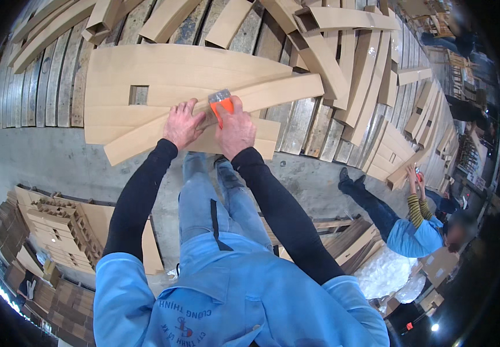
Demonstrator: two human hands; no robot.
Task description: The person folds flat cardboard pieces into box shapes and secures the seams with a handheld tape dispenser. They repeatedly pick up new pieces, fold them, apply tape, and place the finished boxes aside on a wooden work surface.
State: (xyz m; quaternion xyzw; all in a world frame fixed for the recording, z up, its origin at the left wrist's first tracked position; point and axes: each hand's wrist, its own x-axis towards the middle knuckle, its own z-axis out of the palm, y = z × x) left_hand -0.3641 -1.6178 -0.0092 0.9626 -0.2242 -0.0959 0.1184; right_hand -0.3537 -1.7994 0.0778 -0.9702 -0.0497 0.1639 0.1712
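Note:
A long folded cardboard strip lies slantwise over a flat cardboard sheet that has a small rectangular cutout. My left hand grips the strip near its middle, with the fingers bent over it. In my right hand is an orange tape dispenser, held down against the strip just right of my left hand. Clear tape shows at the dispenser's far end. My right palm and fingers hide part of its handle.
The slatted wooden platform carries several cardboard tubes at the back and right. Stacked cardboard pieces stand behind me at left. A co-worker in blue works at right, near a pile of clear plastic wrap.

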